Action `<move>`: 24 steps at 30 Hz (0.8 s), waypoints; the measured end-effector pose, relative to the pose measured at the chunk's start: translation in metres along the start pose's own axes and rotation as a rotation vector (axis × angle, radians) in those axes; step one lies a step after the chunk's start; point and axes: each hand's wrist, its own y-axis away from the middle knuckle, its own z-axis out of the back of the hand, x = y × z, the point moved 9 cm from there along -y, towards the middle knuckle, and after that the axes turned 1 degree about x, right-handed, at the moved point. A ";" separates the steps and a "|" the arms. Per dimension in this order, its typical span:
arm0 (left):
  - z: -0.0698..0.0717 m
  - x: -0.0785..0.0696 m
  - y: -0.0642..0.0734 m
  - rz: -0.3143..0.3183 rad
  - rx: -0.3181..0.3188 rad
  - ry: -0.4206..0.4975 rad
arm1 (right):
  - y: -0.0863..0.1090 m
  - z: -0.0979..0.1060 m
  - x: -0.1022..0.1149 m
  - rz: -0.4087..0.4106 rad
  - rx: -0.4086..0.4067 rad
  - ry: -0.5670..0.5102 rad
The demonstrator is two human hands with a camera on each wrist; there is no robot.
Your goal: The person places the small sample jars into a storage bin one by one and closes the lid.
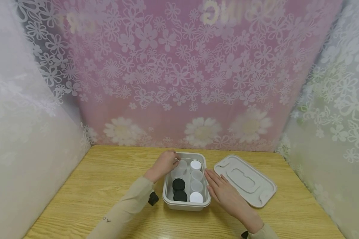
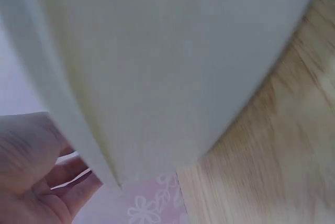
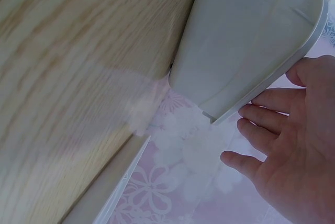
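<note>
A light grey plastic box (image 1: 186, 206) stands on the table, holding small round containers in two columns. Two have black lids (image 1: 178, 184), two have white lids (image 1: 196, 197), and several look clear (image 1: 196, 186). My left hand (image 1: 165, 163) reaches over the box's far left rim, fingers bent down inside beside a clear container (image 1: 182, 165); I cannot tell whether they pinch it. In the left wrist view the box wall hides those fingertips. Along the right rim lies my right hand (image 1: 225, 192), its fingers nearly straight, fingertips at the rim in the right wrist view.
To the right of the box a grey lid (image 1: 264, 187) with a moulded rectangular outline lies flat and angled on the wooden table (image 1: 113, 186). Flower-patterned curtains (image 1: 179, 83) enclose the table at the back and both sides.
</note>
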 end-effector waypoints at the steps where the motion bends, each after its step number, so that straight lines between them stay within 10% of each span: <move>1: 0.001 0.002 0.000 0.029 0.000 0.046 | 0.000 0.000 0.000 0.002 -0.003 0.001; 15: 0.025 -0.009 0.013 0.254 -0.104 0.544 | -0.003 0.010 -0.008 -0.050 -0.028 -0.053; 24: 0.004 -0.061 0.016 0.234 0.053 1.037 | 0.004 0.047 -0.042 -0.131 -0.200 -0.097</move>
